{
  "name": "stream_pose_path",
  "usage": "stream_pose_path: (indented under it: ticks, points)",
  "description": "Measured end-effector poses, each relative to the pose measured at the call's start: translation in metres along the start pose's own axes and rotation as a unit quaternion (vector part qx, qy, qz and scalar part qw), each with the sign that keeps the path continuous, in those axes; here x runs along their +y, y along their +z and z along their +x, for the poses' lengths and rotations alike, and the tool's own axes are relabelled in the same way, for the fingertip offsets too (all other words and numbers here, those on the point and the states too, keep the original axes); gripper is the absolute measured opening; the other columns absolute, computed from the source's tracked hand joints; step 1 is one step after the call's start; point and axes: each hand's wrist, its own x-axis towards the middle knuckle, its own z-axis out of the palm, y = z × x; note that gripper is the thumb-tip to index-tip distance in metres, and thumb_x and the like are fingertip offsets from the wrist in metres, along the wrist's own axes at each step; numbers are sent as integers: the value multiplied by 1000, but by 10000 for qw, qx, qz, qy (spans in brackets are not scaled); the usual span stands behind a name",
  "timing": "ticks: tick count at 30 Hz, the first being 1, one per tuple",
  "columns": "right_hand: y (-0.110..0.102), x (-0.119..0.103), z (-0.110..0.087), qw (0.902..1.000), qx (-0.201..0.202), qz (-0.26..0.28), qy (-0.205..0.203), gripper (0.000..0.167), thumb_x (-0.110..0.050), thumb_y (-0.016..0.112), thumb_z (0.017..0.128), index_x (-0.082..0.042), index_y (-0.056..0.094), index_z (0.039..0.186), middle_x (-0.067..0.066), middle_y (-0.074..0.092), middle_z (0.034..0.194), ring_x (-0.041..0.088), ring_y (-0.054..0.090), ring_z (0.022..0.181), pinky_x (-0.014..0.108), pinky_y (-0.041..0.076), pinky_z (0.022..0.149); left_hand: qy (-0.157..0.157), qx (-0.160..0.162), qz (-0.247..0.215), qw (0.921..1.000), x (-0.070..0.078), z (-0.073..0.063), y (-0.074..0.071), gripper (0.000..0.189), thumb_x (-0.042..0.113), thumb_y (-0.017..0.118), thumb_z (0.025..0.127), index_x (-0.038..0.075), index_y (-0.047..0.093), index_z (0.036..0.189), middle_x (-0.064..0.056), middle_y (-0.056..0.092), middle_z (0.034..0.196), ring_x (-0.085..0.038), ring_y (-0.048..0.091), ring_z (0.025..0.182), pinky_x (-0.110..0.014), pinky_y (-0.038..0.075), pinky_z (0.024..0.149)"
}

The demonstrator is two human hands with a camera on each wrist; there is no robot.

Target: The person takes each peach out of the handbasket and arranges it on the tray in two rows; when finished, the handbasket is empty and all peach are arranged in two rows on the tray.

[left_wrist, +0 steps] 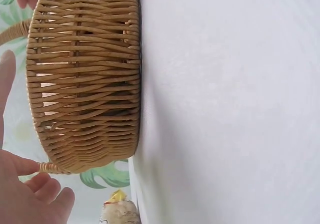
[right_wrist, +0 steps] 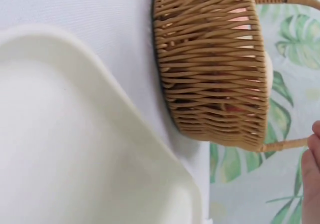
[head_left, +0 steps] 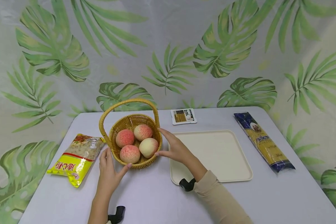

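A round wicker basket point(head_left: 137, 165) with a tall hoop handle stands on the table, at the left of the head view. Several pink and cream peaches point(head_left: 125, 138) lie inside it. At the basket's near left side is my left hand point(head_left: 109, 172), its thumb by the front rim and its fingers by the foot of the handle. In the left wrist view a fingertip meets the handle's foot point(left_wrist: 50, 168). My right hand point(head_left: 175, 146) flanks the other side, fingers extended beside the handle and thumb at the rim. Neither hand wraps round the basket.
Right of the basket lies a cream tray point(head_left: 212, 155). A yellow-ended bag of pasta point(head_left: 77, 157) is on the left, a long blue and yellow pasta packet point(head_left: 264, 141) on the right. Behind the tray sits a small white sachet point(head_left: 184, 116). A leaf-printed curtain point(head_left: 168, 62) hangs behind.
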Motion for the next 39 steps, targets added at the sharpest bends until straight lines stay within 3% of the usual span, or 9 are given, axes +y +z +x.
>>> stream_pose_path:
  ticks: [13,22,39]
  points:
    - [15,5,4,9989,-255,233,317,84,-35,74,72,-6,32,139,10,35,139,24,31,127,37,28,102,-224,-192,-285,9992,-4,1,4,101,38,73,73,-4,12,141,-25,14,138,-40,15,127,-56,22,98]
    - [21,5,16,9979,-417,91,480,82,-32,75,71,-4,35,137,9,38,137,22,33,126,34,28,102,-316,-256,-312,9987,-6,1,6,100,40,73,73,-5,13,141,-24,15,138,-39,16,127,-55,23,98]
    - [15,0,37,9889,-1360,-308,506,70,-26,75,73,-4,43,131,11,50,123,20,47,111,32,39,92,-306,-220,-353,9987,-10,2,10,100,39,74,72,-3,15,141,-23,15,137,-37,18,127,-54,24,98]
